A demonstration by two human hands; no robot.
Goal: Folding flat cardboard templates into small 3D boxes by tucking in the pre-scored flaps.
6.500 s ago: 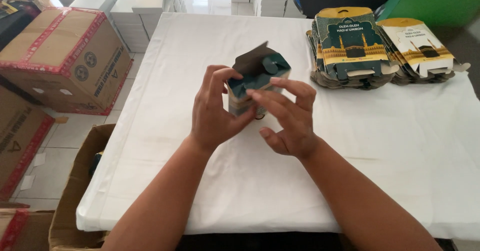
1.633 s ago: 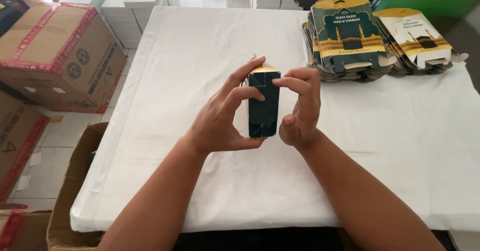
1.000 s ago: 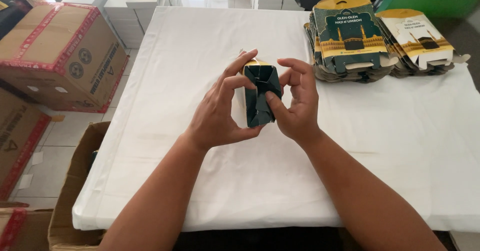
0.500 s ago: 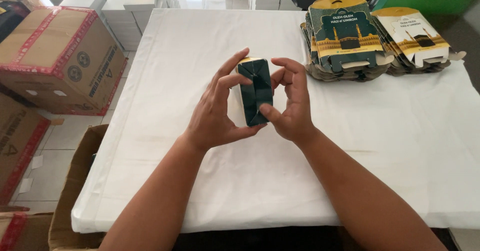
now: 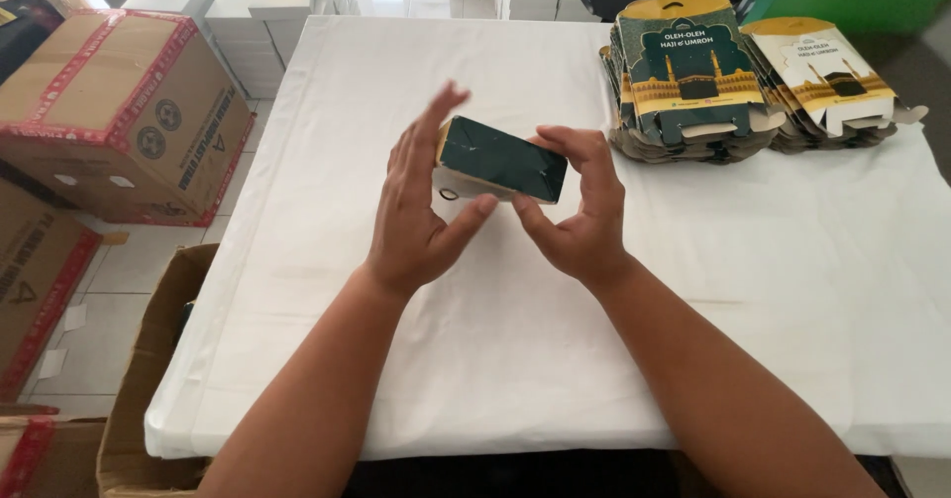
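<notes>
Both hands hold one small dark green box (image 5: 500, 159) above the middle of the tabletop (image 5: 792, 290). The right hand (image 5: 580, 216) is clamped on the box's right end, thumb below and fingers curled over the top. The left hand (image 5: 414, 211) props the left end with its thumb, its fingers spread upward and loose. Half a second earlier the box stood on end between the two hands with its folded dark face toward the camera; it now lies tilted on its side, that closed face turned up, which suggests the folding of this end is finished and the box is being turned over.

Two stacks of flat boxes sit at 1 o'clock, a green stack (image 5: 688, 77) and a cream stack (image 5: 827, 77) just beside it, well apart from the hands. White cloth lies bare between the hands and the near edge. The tabletop's left edge runs at 9 o'clock; beyond it stand a taped carton (image 5: 119, 111) and, at 7 o'clock, an open carton (image 5: 149, 359).
</notes>
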